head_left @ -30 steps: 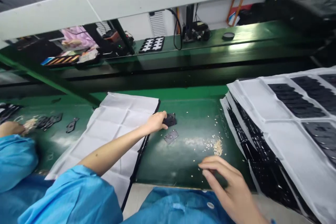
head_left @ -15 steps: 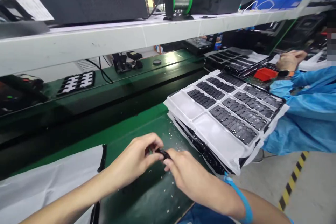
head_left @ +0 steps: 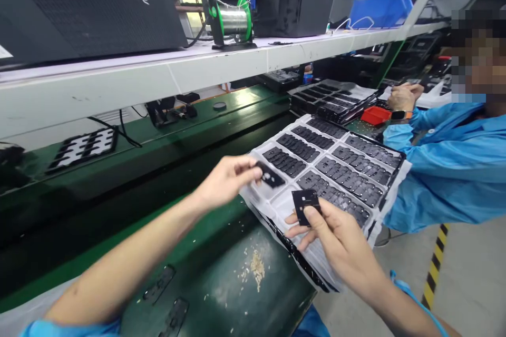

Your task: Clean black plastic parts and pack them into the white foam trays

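Head view is showing the left hand (head_left: 225, 181) pinching one end of a slim black part (head_left: 272, 176) between thumb and fingers, its grip closed on it. The part is lying over a pale compartment at the left side of the lined tray (head_left: 281, 208); whether it is touching the liner, the view is not making clear. The right hand (head_left: 336, 231) is gripping a flat black plate (head_left: 306, 202) between thumb and fingers, holding it tilted above the tray's near side. Rows of overlapping dark parts (head_left: 359, 166) are filling other compartments. On the green surface (head_left: 213, 253), a small heap of pale bits (head_left: 256, 268) is lying near the tray, loose grains surrounding it. Two separate dark pieces (head_left: 158, 284) are resting near the left forearm. Beyond the tray, a co-worker's blue sleeve (head_left: 443, 152) is showing, and a red bin (head_left: 375, 115) is sitting near that person's hands.
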### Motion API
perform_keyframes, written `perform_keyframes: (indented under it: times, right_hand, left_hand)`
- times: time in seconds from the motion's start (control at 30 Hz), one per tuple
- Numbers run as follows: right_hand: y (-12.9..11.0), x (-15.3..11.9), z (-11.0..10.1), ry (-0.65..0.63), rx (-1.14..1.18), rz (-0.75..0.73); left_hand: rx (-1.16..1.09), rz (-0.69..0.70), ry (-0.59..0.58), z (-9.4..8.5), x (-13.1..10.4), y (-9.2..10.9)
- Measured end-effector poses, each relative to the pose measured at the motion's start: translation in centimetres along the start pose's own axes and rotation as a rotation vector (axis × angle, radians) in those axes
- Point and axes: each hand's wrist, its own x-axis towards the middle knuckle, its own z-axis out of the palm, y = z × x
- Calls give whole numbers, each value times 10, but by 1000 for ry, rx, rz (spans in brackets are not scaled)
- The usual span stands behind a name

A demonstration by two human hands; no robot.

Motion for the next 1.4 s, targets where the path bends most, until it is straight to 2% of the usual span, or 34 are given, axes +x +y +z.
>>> perform_keyframes:
  times: [0.07,0.13,0.23,0.33,0.47,0.6,0.73,1.0,1.1,1.17,1.23,1.33,1.4]
  right_hand:
    - [1,7,-9,8,-39,-11]
    - [4,11,-18,-1,-123,-27]
    - [9,14,-30,18,-305,-99]
    - [14,17,-41,22,-421,-148]
    - [19,17,-52,-13,-418,-76]
    - [24,16,-55,-58,-364,-5]
    - [29,15,-58,-67,-351,19]
    - [26,23,-67,2,-418,-111]
    - [19,29,-69,9,-377,-83]
    - [13,38,-68,12,-323,-33]
    - [9,52,-64,24,-270,-1]
    - [7,82,-54,84,-167,-22]
    - [9,101,-47,106,-58,-54]
  left_hand:
    - [111,19,-24,-22,53,-13]
    - [206,-45,-72,-40,107,-28]
    - [261,-104,-155,-52,171,-47]
    - [301,-147,-264,-47,209,-60]
    - [353,-181,-320,-30,232,-78]
    - [424,-173,-303,-19,239,-90]
    - [534,-125,-265,-18,232,-89]
    - [715,-57,-212,-12,213,-88]
    - [694,-44,-199,-11,204,-78]
    - [664,-22,-177,-10,192,-62]
    - [548,11,-212,-7,174,-41]
    - [133,51,-381,1,143,-13]
    - [-95,42,-414,6,128,-5]
